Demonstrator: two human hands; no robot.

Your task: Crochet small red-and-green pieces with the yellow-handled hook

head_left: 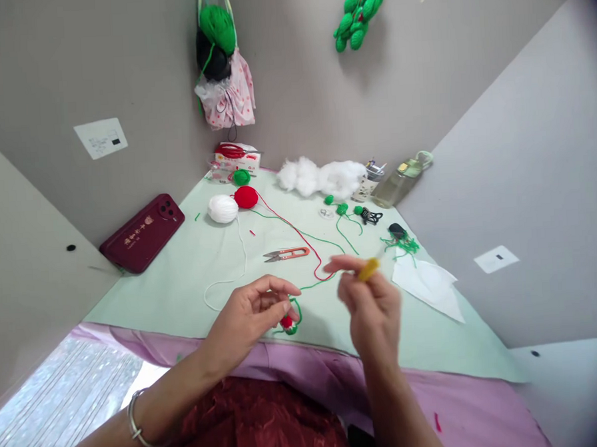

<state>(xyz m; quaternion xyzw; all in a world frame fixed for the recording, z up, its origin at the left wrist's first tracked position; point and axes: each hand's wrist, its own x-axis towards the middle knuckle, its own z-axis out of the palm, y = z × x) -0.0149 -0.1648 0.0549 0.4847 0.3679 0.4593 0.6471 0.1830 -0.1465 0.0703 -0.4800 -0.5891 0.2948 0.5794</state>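
**While Both Grips Hold Tight, Work Sits at Six O'clock**

As the left hand (248, 313) curls its fingers inward, thumb and fingertips pinch a small red-and-green crochet piece (288, 324). The piece hangs just above the near edge of the pale green mat (181, 283), at about four o'clock from that palm. The right hand (370, 306), at three o'clock from the left, is closed on a yellow-handled hook (369, 269), which it grips between thumb and forefinger with the handle pointing toward two o'clock. A green strand (314, 284) runs from the piece up between the hands. A red strand (299, 233) loops beside it and leads toward eleven o'clock to a red yarn ball (246, 197), which has a white yarn ball (222, 208) just beside it at nine o'clock. Orange-handled snips (286, 254) lie at twelve o'clock from the hands. A phone in a dark red case (142, 233) lies at ten o'clock, white stuffing (321, 177) sits at one o'clock, and a white sheet (426, 285) lies at three o'clock from the right hand.
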